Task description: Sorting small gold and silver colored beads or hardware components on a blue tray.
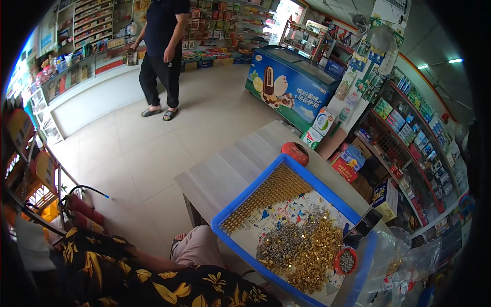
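Neither of my hands shows. A bare forearm lies low in the picture beside a black sleeve with yellow flowers, and its hand is hidden. To the right, a blue-rimmed tray rests on a wooden table. Small gold-coloured pieces stand in close rows along its far left part. Loose gold pieces and silver ones form heaps on the tray's patterned white bottom. A small red bowl of silver bits sits at the right side.
A red round container is beyond the tray. Clear plastic bags lie at the right. A person in dark clothes is by the glass counter. A blue freezer and stocked shelves stand behind the table.
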A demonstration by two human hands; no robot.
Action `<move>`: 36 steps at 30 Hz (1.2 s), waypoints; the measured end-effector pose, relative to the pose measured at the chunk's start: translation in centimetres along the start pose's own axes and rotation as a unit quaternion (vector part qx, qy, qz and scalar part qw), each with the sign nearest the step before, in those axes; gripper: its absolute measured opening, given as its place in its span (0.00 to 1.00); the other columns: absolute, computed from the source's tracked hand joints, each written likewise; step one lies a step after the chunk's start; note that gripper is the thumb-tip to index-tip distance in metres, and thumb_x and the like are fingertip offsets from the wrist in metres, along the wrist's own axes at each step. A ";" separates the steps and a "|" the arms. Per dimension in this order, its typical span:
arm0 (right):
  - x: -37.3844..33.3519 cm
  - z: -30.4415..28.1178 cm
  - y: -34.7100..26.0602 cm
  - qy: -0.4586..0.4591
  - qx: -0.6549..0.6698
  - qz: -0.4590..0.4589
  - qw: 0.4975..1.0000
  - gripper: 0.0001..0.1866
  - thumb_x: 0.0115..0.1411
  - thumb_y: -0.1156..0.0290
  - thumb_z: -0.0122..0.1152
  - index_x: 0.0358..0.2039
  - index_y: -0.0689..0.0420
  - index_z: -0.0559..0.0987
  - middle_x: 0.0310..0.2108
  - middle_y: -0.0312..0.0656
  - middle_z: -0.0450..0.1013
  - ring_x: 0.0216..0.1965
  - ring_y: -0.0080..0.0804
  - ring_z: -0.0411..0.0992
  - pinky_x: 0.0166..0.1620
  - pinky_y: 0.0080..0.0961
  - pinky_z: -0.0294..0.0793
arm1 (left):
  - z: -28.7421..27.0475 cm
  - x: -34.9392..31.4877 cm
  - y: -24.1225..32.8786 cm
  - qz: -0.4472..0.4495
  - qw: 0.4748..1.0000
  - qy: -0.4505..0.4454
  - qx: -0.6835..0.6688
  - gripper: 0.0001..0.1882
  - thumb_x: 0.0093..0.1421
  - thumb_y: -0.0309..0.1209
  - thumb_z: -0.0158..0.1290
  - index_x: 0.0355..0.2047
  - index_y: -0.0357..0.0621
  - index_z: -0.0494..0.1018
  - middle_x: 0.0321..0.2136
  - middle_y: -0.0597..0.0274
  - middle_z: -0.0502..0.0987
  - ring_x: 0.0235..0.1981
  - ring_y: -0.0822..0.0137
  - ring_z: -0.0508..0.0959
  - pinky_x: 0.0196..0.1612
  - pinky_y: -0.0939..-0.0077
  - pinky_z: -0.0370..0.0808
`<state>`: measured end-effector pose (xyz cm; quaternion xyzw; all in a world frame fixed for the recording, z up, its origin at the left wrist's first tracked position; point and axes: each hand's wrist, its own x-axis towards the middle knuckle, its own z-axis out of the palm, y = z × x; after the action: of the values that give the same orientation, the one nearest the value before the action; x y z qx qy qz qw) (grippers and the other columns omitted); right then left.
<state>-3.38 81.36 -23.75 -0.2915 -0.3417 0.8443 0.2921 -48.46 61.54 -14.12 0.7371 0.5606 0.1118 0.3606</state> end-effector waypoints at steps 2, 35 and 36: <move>0.2 0.2 0.5 0.009 0.022 0.002 1.000 0.15 0.62 0.73 0.54 0.50 0.60 0.73 0.42 0.38 0.74 0.40 0.27 0.74 0.45 0.23 0.73 | -0.3 0.7 0.6 0.007 1.000 -0.002 0.010 0.18 0.63 0.37 0.44 0.50 0.42 0.67 0.41 0.47 0.75 0.43 0.54 0.77 0.44 0.63 0.74; -17.3 12.9 9.7 0.120 -0.095 0.091 0.984 0.10 0.61 0.72 0.56 0.42 0.61 0.78 0.36 0.30 0.75 0.37 0.15 0.71 0.42 0.14 0.71 | 10.1 7.1 8.5 0.201 0.938 -0.138 -0.244 0.19 0.58 0.32 0.56 0.49 0.44 0.71 0.42 0.53 0.76 0.42 0.60 0.78 0.45 0.70 0.73; -17.4 12.9 9.6 0.120 -0.093 0.093 0.984 0.10 0.61 0.72 0.56 0.42 0.61 0.78 0.36 0.30 0.75 0.37 0.15 0.71 0.42 0.14 0.71 | 10.0 7.3 8.8 0.199 0.939 -0.139 -0.245 0.19 0.58 0.32 0.56 0.49 0.44 0.71 0.42 0.53 0.76 0.42 0.60 0.78 0.45 0.70 0.73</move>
<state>-3.67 58.36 -18.18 -0.4467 -0.3525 0.7914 0.2232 -33.69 63.10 -17.27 0.7307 0.3016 0.2112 0.5748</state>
